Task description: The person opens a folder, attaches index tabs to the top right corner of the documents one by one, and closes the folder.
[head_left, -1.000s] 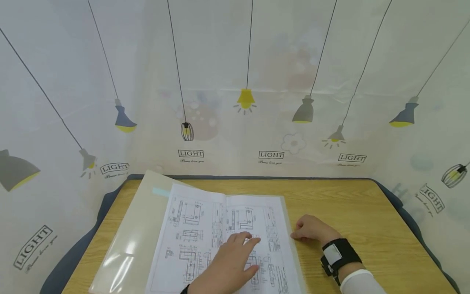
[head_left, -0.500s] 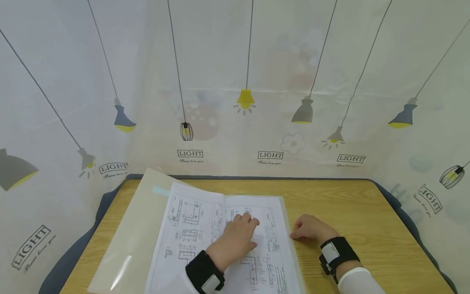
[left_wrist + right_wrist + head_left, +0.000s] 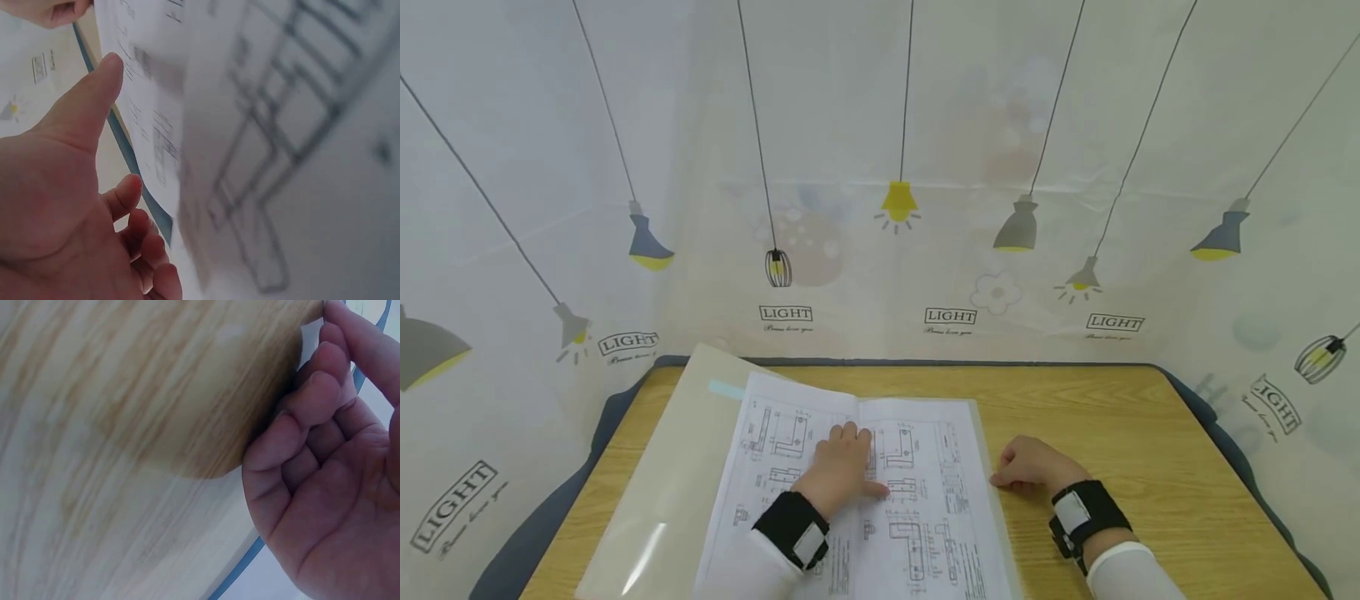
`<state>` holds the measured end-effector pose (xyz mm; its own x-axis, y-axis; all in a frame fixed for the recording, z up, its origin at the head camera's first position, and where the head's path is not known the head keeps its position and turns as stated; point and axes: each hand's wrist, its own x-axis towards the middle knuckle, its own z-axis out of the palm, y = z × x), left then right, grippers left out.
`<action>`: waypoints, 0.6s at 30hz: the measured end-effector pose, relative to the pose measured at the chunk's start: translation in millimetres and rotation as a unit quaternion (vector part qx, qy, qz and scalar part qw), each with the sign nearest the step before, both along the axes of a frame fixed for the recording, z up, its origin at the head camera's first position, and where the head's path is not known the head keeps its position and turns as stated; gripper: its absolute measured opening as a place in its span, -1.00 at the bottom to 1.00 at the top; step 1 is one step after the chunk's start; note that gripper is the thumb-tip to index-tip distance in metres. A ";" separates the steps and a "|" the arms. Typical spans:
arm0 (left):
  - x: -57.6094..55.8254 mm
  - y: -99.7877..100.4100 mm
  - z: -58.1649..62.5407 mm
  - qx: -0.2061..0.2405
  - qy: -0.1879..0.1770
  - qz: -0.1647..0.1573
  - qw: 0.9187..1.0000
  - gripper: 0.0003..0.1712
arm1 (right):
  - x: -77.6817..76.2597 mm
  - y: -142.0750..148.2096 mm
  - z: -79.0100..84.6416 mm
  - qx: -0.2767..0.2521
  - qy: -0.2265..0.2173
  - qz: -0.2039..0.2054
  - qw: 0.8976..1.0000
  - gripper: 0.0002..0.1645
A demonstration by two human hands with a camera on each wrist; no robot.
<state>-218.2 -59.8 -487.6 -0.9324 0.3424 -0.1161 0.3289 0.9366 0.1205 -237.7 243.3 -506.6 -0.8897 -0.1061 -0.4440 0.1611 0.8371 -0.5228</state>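
A plastic folder (image 3: 655,492) with a cream translucent cover lies spread on the table. White pages of printed technical drawings (image 3: 917,467) are open on it. My left hand (image 3: 838,467) lies over the pages near the middle fold, fingers extended and thumb out to the right; the left wrist view shows its palm (image 3: 44,200) beside the drawings. My right hand (image 3: 1033,465) is at the folder's right edge, thumb and forefinger meeting there in a pinch. The right wrist view shows its other fingers (image 3: 306,419) curled over the wood; the pinched edge is mostly hidden.
The wood-grain table (image 3: 1120,433) extends right of the folder, with a dark blue border (image 3: 925,362). A pale curtain-like sheet (image 3: 850,125) printed with lamps rises around the back and sides. A light blue strip (image 3: 727,389) marks the folder cover.
My left hand has moved up over the right page, then left to the middle fold, uncovering the right-hand drawings. My right hand stays at the folder's edge.
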 end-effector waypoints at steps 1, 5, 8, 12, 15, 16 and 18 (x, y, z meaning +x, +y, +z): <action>-0.3 -3.5 -1.2 0.001 -0.002 0.004 1.000 0.00 | 0.1 -0.1 0.1 -0.001 0.000 0.000 1.000 -0.70; -0.7 -15.1 -6.0 -0.001 -0.015 0.012 1.000 0.00 | 0.0 0.1 0.4 -0.005 0.000 0.001 1.000 -0.70; -1.7 -20.6 -10.4 0.000 -0.034 0.016 0.999 0.00 | 0.4 0.5 1.5 -0.005 0.001 0.004 1.000 -0.70; -4.3 -23.5 -16.6 0.007 -0.047 0.018 0.999 0.00 | 1.1 0.6 2.9 -0.003 0.001 0.006 1.000 -0.70; -6.8 -24.7 -21.7 0.011 -0.045 0.019 0.999 0.02 | 1.6 0.6 3.1 -0.003 -0.002 0.003 1.000 -0.71; -7.5 -25.2 -22.8 0.012 -0.044 0.020 0.999 0.03 | 1.7 0.7 3.0 -0.003 -0.002 0.003 1.000 -0.71; -8.3 -26.1 -25.0 0.018 -0.043 0.021 0.999 0.04 | 2.1 0.7 3.2 -0.002 -0.005 0.002 1.000 -0.73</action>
